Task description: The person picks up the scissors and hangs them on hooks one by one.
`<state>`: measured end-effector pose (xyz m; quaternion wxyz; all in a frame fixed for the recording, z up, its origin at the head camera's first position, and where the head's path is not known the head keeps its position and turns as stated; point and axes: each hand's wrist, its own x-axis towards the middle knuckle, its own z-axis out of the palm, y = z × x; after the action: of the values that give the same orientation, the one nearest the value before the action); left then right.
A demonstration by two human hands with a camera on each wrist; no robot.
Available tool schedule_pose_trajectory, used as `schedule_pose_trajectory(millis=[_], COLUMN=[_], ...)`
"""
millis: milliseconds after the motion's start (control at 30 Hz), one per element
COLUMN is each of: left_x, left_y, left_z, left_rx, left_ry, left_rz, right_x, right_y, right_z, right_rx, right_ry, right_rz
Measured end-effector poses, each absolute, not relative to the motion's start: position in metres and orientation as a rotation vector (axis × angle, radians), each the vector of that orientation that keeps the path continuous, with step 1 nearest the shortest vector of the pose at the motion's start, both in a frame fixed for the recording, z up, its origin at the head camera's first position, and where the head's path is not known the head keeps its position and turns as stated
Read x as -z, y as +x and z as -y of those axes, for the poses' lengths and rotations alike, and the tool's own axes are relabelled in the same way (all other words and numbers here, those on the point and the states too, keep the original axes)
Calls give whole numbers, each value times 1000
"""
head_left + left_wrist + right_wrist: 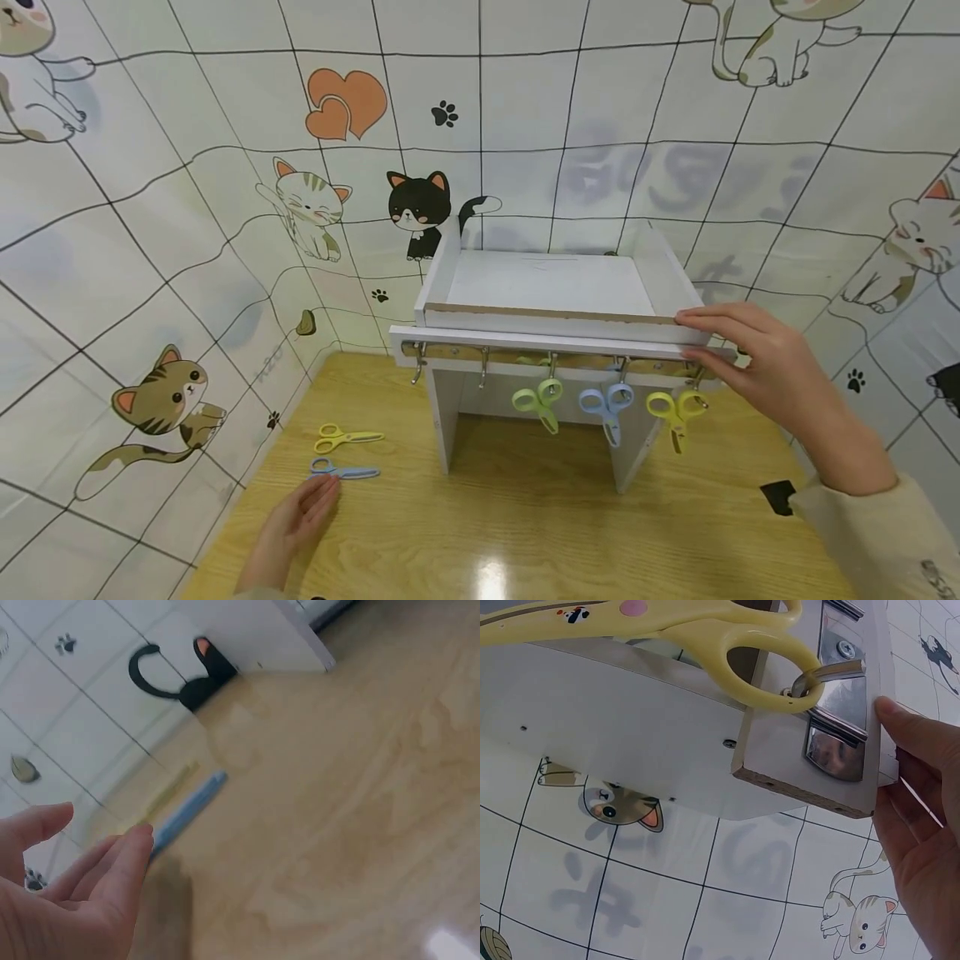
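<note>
My left hand, fingers loosely extended and thumb apart, is over the wooden table beside blue scissors. Its fingers overlap the handle end in the left wrist view; I cannot tell whether they touch. Yellow scissors lie just behind the blue pair. With my right hand I grip the right end of a white shelf, thumb at the front and fingers over the edge. From its metal hooks hang green scissors, another blue pair and another yellow pair, nearest the right hand.
Two hooks at the shelf's left, including the leftmost hook, hold no scissors. The shelf stands on two side panels on the wooden table. A black patch lies at the table's right. Cat-printed tiled sheeting surrounds the back and sides.
</note>
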<state>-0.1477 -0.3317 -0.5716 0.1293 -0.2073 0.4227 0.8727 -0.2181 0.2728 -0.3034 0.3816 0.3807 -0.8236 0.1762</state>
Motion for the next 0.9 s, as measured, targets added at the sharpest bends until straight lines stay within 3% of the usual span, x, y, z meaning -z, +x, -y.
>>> schedule_pose_trajectory(millis=[267,567,900], left_x=[588,576,578], left_y=[-152,-180,-202], left_z=[343,350,331], left_rx=[-2443,-2151,-1371], left_ry=[-768,-695,-642], left_rz=[-1333,-1713,-2554], right_x=[304,305,306], right_y=[-220,-219,-221], right_z=[-273,-273,-272], right_rx=[-437,-437,-451], right_ry=[949,919,937], right_rz=[2098,2092,2076])
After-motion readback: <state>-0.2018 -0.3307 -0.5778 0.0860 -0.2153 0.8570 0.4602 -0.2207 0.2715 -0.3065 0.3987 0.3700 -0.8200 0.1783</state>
